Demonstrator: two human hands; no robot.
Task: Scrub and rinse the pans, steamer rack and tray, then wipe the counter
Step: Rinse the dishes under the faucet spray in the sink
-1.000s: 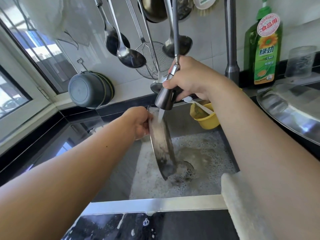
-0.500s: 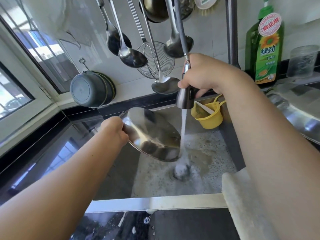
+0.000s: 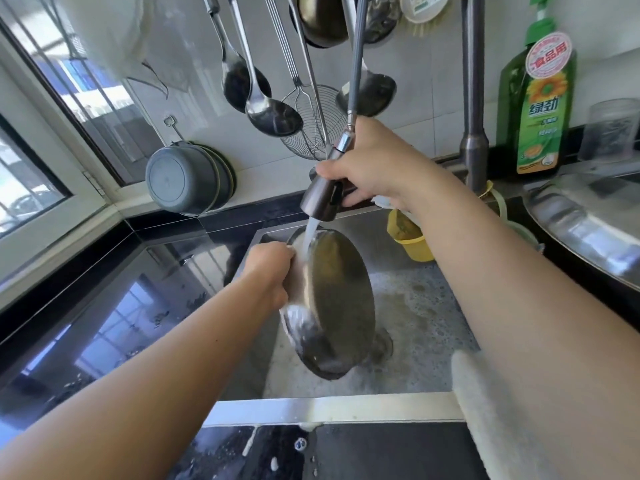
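My left hand (image 3: 270, 271) grips the rim of a round steel pan (image 3: 339, 306) and holds it tilted on edge over the sink (image 3: 433, 306). Its underside faces right, toward the camera. My right hand (image 3: 367, 161) grips the pull-out spray head (image 3: 320, 199), which hangs on its hose just above the pan. A stream of water runs from the head onto the pan's upper rim beside my left fingers and down its left side. Suds cover the sink floor around the drain.
Ladles (image 3: 273, 112) and a wire skimmer (image 3: 308, 123) hang above the sink. A grey pot (image 3: 183, 178) leans on the wall at left. A yellow cup (image 3: 412, 240), the tap column (image 3: 474, 98), a green detergent bottle (image 3: 540, 109), a large steel lid (image 3: 588, 230) and a pale cloth (image 3: 481, 410) stand right.
My left hand has turned the pan from flat-tilted to standing on edge. My right hand swung the spray head left, so the water now strikes the pan's top rim instead of falling past it.
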